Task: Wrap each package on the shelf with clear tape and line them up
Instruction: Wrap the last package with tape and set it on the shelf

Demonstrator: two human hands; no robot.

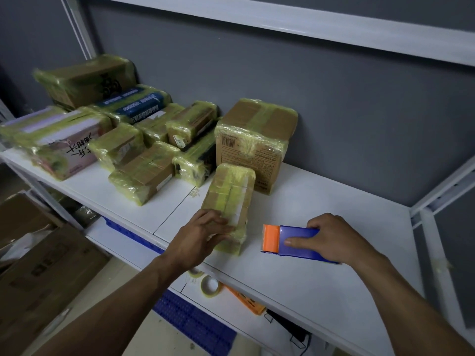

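Observation:
A long cardboard package wrapped in yellowish clear tape lies on the white shelf, its near end close to the front edge. My left hand rests on that near end, fingers bent over its top. My right hand grips a blue tape dispenser with an orange front, lying flat on the shelf to the right of the package. Behind stands a larger taped box with a barcode. Several more taped packages crowd the left part of the shelf.
A grey wall backs the shelf, and a white upper shelf beam runs overhead. On the lower shelf lie two tape rolls, an orange item and blue crates. Brown cartons stand on the floor at left.

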